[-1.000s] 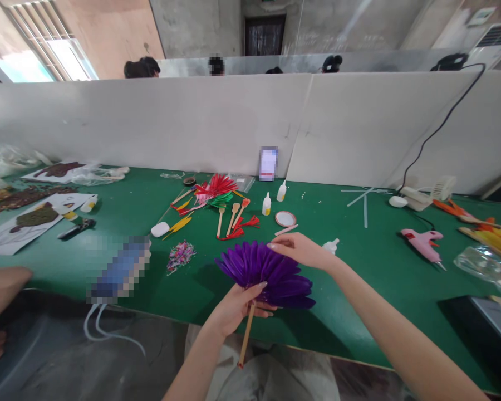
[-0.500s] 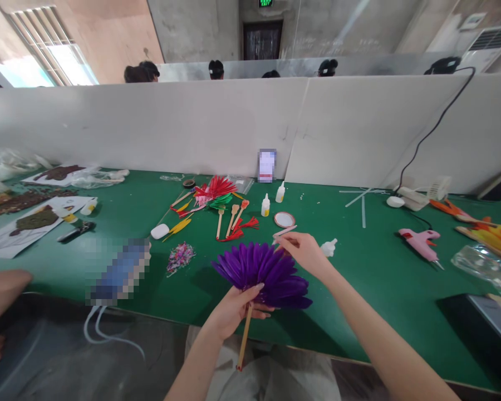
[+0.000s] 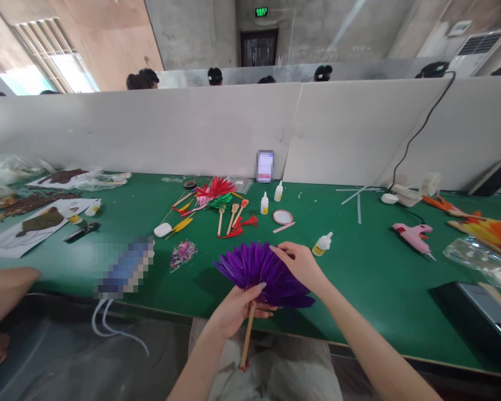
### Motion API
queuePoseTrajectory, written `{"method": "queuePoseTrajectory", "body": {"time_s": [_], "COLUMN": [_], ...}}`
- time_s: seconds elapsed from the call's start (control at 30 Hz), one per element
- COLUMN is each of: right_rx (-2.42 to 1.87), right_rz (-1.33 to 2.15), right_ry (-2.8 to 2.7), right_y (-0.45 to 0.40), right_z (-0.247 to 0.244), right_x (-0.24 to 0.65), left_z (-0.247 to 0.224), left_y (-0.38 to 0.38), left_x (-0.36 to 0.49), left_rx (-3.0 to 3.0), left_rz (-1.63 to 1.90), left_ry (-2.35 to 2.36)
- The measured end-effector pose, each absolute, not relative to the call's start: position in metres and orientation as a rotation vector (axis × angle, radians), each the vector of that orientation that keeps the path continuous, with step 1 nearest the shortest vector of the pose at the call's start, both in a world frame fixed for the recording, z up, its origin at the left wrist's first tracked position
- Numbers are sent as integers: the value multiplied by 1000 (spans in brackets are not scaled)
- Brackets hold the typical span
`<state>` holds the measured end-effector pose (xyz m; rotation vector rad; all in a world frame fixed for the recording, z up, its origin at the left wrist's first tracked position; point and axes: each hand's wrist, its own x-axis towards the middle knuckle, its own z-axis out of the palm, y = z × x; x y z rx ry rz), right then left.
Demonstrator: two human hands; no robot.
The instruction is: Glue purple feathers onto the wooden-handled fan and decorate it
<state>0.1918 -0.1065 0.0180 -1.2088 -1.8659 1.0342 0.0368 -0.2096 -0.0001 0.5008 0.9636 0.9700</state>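
A purple feather fan [image 3: 254, 270] on a thin wooden handle [image 3: 247, 342] is upright before me, spread wide. My left hand [image 3: 237, 309] grips it at the base of the feathers, with the thumb across the front and the fingers behind. My right hand [image 3: 297, 263] is at the upper right edge of the fan, with thumb and fingertips pinched on a purple feather near its tip. Just right of that hand lies a glue bottle [image 3: 323, 244]. Beyond it are a pale pink stick [image 3: 284, 227] and a round white lid [image 3: 283, 217].
Two glue bottles [image 3: 264, 204] stand before a propped phone [image 3: 265, 166]. Red feathers [image 3: 217, 189], wooden handles [image 3: 234, 216] and confetti-like bits [image 3: 183, 253] lie left. A pink glue gun [image 3: 413, 236] and a black box [image 3: 476, 317] are right. Another person's arm [image 3: 8, 295] shows at far left.
My right hand has come down and closer to the fan, from above its edge onto a feather. The glue bottle beside it shows more fully. The left hand keeps its grip.
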Motion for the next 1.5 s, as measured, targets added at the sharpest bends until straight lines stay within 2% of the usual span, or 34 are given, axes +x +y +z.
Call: {"method": "queuePoseTrajectory", "body": {"time_s": [0.2, 0.33, 0.47, 0.67, 1.5], "right_rx": [-1296, -1347, -1263, -1263, -1320], "right_rz": [916, 1219, 1345, 1227, 1149], "right_ry": [-1795, -1584, -1773, -1729, -1692], "right_y": [-113, -124, -140, -145, -142], "right_z": [20, 20, 11, -3, -9], "right_x": [206, 214, 209, 195, 196], "left_z": [0, -4, -9, -10, -17], "left_y": [-221, -230, -237, -239, -229], "left_x": [31, 28, 26, 27, 32], "left_rx": [526, 501, 491, 470, 443], "left_rz": [999, 988, 978, 1000, 982], "left_ry": [976, 996, 1022, 1021, 1059]}}
